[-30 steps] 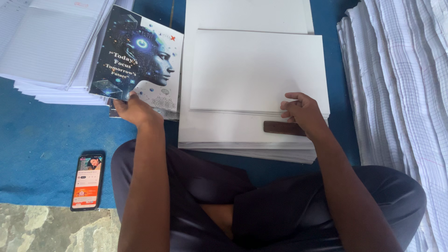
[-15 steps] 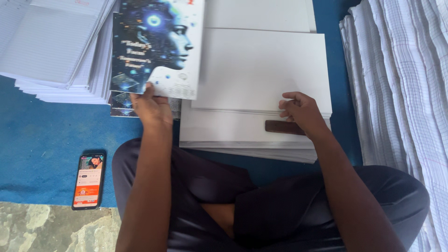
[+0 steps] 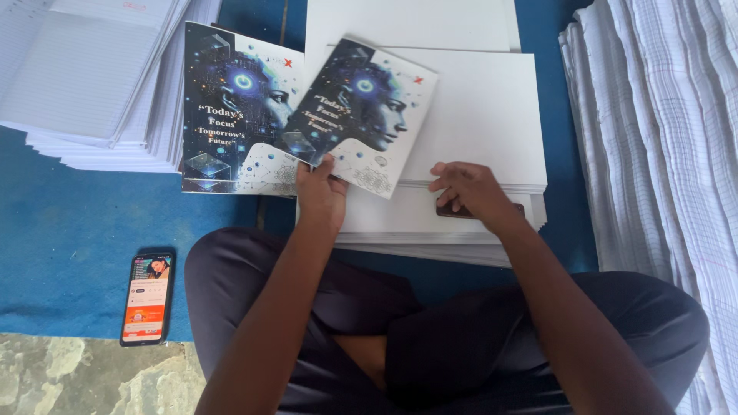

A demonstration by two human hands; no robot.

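Since half a second ago, the left hand has swung its printed cover rightward over the white sheets, tilted, fingers clamped on its lower edge. Head view: a second cover lies flat just left, so covering looks barely begun. Right hand presses, fingers together, on a small dark block atop the sheets. Phone sits apart.

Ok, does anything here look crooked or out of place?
One thing: the printed cover in the left hand is tilted, lying askew across the squared-up stack of white sheets. The matching cover beside it lies nearly straight. A phone sits on the blue mat. Nothing looks damaged.
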